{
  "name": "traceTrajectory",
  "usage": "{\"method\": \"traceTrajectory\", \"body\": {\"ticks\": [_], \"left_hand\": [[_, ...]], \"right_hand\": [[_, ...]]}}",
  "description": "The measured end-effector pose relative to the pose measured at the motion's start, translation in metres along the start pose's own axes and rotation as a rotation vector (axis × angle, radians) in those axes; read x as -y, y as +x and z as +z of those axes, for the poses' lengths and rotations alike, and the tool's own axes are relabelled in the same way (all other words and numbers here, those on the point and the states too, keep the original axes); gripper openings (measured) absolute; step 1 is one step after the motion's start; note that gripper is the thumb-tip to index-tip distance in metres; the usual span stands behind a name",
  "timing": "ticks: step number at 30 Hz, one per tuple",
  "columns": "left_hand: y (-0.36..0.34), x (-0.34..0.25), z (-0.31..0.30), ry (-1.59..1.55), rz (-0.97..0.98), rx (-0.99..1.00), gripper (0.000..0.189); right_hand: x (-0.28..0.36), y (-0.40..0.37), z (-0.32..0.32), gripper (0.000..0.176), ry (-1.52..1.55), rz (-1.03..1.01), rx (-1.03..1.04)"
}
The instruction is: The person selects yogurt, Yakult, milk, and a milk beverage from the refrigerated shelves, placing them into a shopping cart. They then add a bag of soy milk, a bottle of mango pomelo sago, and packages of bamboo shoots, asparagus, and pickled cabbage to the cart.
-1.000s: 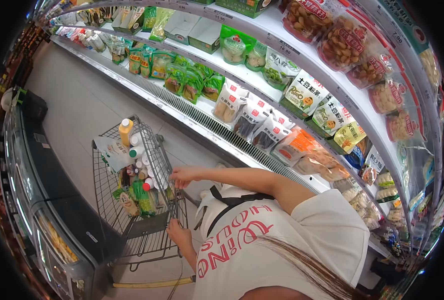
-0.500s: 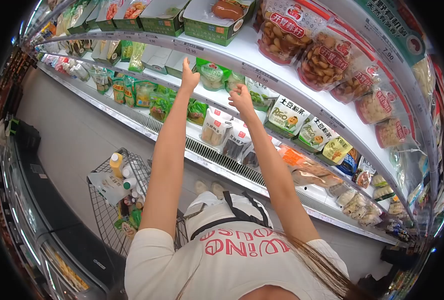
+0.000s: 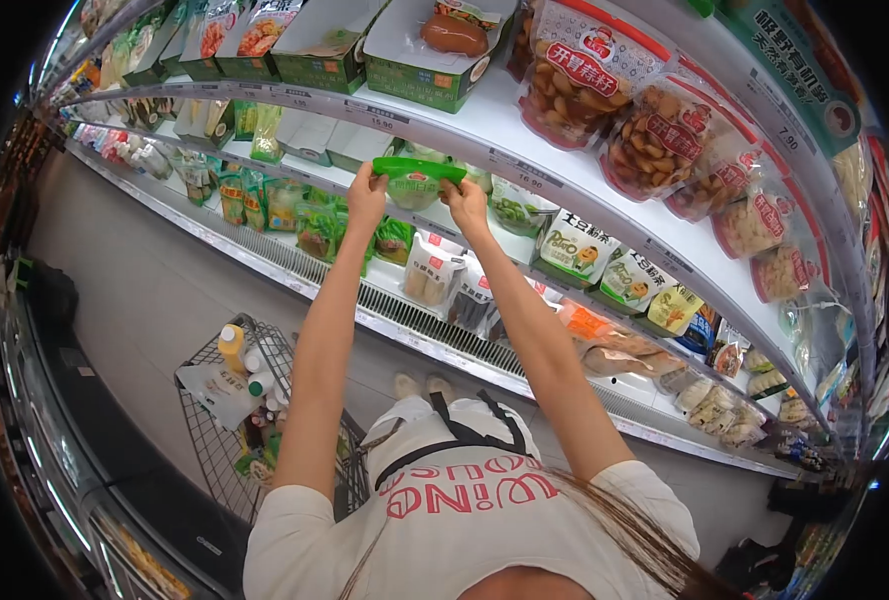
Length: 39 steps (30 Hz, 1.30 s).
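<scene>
A green-topped clear food pouch (image 3: 412, 188) hangs between my two hands in front of the middle shelf. My left hand (image 3: 368, 192) pinches its upper left corner, and my right hand (image 3: 466, 200) grips the upper right corner. Red and white print shows on its front; the contents look pale, though I cannot make out what they are. Just right of my right hand sits a green-and-clear pack (image 3: 521, 208) on the same shelf. White pouches (image 3: 432, 272) stand on the shelf below.
Red-labelled pouches (image 3: 573, 80) line the upper shelf, beside cardboard trays (image 3: 427, 75). Potato noodle packs (image 3: 577, 248) stand to the right. A wire shopping cart (image 3: 208, 440) with bottles and bags is at my lower left. Along the left runs a dark display case (image 3: 75, 400).
Both hands were apart and empty at the shelf; now they have hold of the green-topped pouch by its corners. The pouch has come up off its place.
</scene>
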<state>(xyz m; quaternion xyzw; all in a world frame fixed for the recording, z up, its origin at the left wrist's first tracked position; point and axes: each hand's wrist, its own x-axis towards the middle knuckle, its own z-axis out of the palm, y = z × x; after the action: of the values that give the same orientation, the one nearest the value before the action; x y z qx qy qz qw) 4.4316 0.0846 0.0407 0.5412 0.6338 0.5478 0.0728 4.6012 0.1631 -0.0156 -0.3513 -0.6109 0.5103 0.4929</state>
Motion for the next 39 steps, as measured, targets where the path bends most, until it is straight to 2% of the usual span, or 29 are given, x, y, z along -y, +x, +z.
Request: {"method": "traceTrajectory", "body": {"ticks": [2,3,6,7,9,10,13,16,18,20,24,29,36,39], "left_hand": [[-0.018,-0.011,-0.011,-0.141,-0.026,-0.050,0.010],[-0.031,-0.030,-0.024,-0.174,-0.058,-0.058,0.009],[-0.077,-0.069,-0.064,-0.303,-0.094,-0.053,0.013],[-0.095,-0.077,-0.075,-0.349,-0.098,-0.049,0.016],[-0.134,-0.094,-0.089,-0.536,-0.258,-0.105,0.029],[-0.159,-0.101,-0.094,-0.627,-0.337,-0.140,0.036],[-0.226,-0.101,-0.107,-1.108,-0.657,0.012,0.051],[-0.281,-0.123,-0.113,-1.217,-0.712,-0.009,0.052],[-0.296,-0.143,-0.115,-1.100,-0.723,-0.129,0.049],[-0.305,-0.162,-0.113,-1.101,-0.795,-0.222,0.048],[-0.317,-0.188,-0.110,-1.172,-0.746,-0.324,0.045],[-0.332,-0.194,-0.106,-1.189,-0.737,-0.382,0.043],[-0.337,-0.186,-0.105,-1.152,-0.759,-0.358,0.043],[-0.342,-0.182,-0.113,-1.108,-0.757,-0.364,0.042]], "right_hand": [[0.027,-0.030,0.001,0.017,0.043,-0.094,-0.052],[0.046,-0.048,-0.006,0.015,-0.159,-0.239,-0.061],[0.090,-0.089,-0.010,0.014,-0.334,-0.640,-0.139],[0.108,-0.105,-0.010,0.015,-0.213,-0.535,-0.068],[0.133,-0.135,-0.006,0.018,0.026,-0.317,0.079],[0.131,-0.148,-0.002,0.019,0.093,-0.269,0.086],[0.125,-0.172,0.010,0.027,0.217,-0.142,0.173],[0.124,-0.188,0.023,0.028,0.583,0.109,0.307],[0.123,-0.193,0.027,0.028,0.612,0.171,0.404],[0.122,-0.194,0.028,0.028,0.444,0.121,0.465],[0.136,-0.198,0.033,0.028,0.633,0.247,0.570],[0.132,-0.205,0.035,0.027,0.667,0.291,0.576],[0.129,-0.215,0.030,0.028,0.717,0.352,0.579],[0.128,-0.219,0.039,0.027,0.682,0.513,0.515]]}}
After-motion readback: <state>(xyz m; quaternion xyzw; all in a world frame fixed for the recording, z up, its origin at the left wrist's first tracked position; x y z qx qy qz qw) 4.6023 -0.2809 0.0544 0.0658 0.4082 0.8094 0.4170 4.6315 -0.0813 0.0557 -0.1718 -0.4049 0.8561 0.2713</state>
